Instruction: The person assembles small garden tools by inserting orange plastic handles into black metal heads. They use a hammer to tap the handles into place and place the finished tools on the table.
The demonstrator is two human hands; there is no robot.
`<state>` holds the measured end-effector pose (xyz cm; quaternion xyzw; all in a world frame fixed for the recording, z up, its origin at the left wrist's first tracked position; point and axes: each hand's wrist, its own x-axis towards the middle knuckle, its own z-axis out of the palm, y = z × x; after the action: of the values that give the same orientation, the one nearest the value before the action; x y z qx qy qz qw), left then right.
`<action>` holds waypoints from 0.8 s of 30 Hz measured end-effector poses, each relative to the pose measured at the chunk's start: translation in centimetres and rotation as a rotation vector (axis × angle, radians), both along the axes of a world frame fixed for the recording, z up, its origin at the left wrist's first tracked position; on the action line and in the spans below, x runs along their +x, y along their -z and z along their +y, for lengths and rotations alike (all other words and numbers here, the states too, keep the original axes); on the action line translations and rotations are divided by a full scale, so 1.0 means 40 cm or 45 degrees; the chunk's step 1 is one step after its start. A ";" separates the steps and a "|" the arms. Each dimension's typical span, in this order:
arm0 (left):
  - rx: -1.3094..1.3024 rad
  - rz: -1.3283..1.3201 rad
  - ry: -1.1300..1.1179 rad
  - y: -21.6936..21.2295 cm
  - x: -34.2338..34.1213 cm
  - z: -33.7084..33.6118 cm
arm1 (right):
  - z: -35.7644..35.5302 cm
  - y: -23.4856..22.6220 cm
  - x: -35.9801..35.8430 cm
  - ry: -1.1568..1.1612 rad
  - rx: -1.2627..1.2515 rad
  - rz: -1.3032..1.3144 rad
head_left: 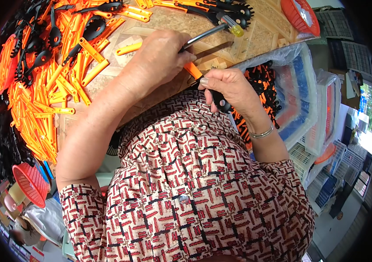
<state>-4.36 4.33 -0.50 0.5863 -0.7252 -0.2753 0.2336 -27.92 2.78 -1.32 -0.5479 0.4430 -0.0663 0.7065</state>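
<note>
My left hand (162, 56) is closed around the shaft of a small hammer (207, 36), whose grey head with a yellow face points to the far right over the table. Below it, at the near table edge, my right hand (231, 89) grips a pasta server by its black end (223, 104), where a round hole shows between the fingers. Its orange handle (192, 70) slants up toward the fingers of my left hand; whether they touch it I cannot tell. My fingers hide much of the black end. Another orange handle (129, 49) lies beyond my left hand.
Piled orange handles (41, 126) and black utensil heads (41, 56) cover the table's left. Assembled pasta servers (238, 13) lie at the far edge, near a red basket (299, 17). Below the table's right side, black-and-orange utensils (262, 87) fill a container beside plastic-lined crates (297, 100).
</note>
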 end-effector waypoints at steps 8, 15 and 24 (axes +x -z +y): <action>-0.171 -0.005 -0.004 0.006 -0.010 0.034 | 0.010 -0.017 0.024 0.045 -0.024 0.103; -0.300 -0.122 -0.157 -0.039 0.006 0.097 | 0.044 -0.030 0.017 0.117 -0.035 0.276; -0.235 0.061 -0.259 -0.087 0.036 0.279 | 0.072 -0.006 0.036 0.229 -0.071 0.131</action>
<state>-2.91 15.49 2.97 0.6259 -0.6786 -0.1963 0.3305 -26.48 5.67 -1.07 -0.5282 0.5239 -0.1135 0.6585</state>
